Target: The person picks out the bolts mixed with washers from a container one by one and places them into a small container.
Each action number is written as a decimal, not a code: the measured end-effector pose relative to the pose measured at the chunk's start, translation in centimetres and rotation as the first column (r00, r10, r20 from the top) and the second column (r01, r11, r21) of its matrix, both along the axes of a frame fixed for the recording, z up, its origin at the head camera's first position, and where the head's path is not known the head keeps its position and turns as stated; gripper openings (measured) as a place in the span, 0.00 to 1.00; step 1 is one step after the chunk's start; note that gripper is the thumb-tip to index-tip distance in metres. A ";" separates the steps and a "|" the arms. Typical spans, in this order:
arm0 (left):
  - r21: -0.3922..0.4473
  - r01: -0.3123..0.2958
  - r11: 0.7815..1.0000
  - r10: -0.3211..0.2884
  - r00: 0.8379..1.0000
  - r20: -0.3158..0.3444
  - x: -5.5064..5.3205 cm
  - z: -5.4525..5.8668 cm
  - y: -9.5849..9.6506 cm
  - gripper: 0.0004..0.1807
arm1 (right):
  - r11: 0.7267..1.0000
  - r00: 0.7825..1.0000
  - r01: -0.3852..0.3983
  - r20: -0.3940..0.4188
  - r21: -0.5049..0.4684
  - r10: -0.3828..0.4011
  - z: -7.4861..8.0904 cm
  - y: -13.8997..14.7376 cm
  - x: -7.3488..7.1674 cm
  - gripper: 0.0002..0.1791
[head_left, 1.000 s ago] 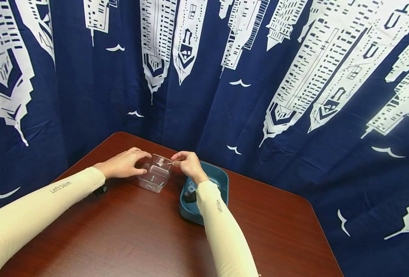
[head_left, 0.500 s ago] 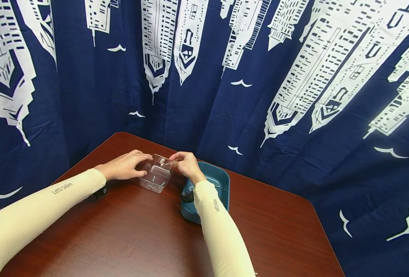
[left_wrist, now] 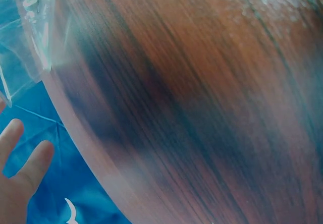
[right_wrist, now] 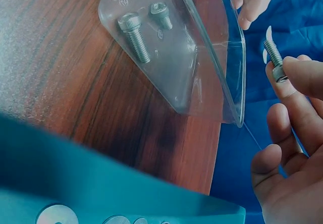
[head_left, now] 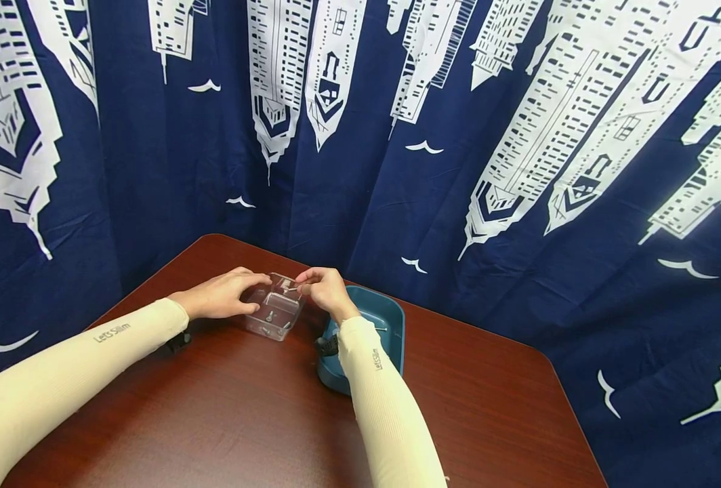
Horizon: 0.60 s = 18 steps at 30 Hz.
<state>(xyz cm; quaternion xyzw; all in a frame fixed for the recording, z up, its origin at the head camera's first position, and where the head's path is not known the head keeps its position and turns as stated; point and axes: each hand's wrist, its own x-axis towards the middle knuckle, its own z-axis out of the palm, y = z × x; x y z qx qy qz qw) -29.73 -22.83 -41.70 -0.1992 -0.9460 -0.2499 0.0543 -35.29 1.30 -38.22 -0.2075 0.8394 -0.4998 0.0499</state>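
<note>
While a right hand (head_left: pixel 325 288) clamps a silvery bolt (right_wrist: pixel 275 58) by its head between thumb and fingertip, the threaded shank juts out at a tilt, lined up in the head view with the far compartment of a clear plastic box (head_left: pixel 280 331). In the right wrist view, the bolt is apart from the box's wall. At the box's left side, a left hand (head_left: pixel 223 293) holds its thumb and fingers apart; whether the fingertips touch the plastic cannot be told.

The box sits near the far edge of a reddish-brown table (head_left: pixel 488 379), closer to the far left corner than the far right. A divider (head_left: pixel 282 299) splits it into 2 compartments, and the near compartment holds at least 2 loose bolts, a longer bolt (right_wrist: pixel 135 37) beside a shorter bolt (right_wrist: pixel 161 15).

Just right of the box, a blue tray (head_left: pixel 331 377) stands partly under the right forearm, with a pale washer (right_wrist: pixel 54 214) inside. Beyond the table's far edge hangs a navy curtain (head_left: pixel 214 156) printed with upside-down white towers and gulls.
</note>
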 end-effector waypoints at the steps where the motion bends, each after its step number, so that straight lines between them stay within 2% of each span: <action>1: 0.001 0.002 1.000 -0.002 1.000 -0.002 0.0 0.0 0.0 0.32 | 1.000 1.000 0.000 0.000 0.001 0.000 0.0 0.0 0.0 0.08; 7: -0.011 0.002 1.000 -0.002 1.000 -0.003 -0.3 -0.3 0.2 0.32 | 1.000 1.000 -0.005 0.004 0.003 0.005 0.1 -0.1 -0.1 0.08; 18: -0.014 0.004 1.000 -0.004 1.000 -0.005 -0.1 0.0 0.1 0.32 | 1.000 1.000 -0.017 -0.008 -0.002 0.017 0.7 -0.4 0.1 0.09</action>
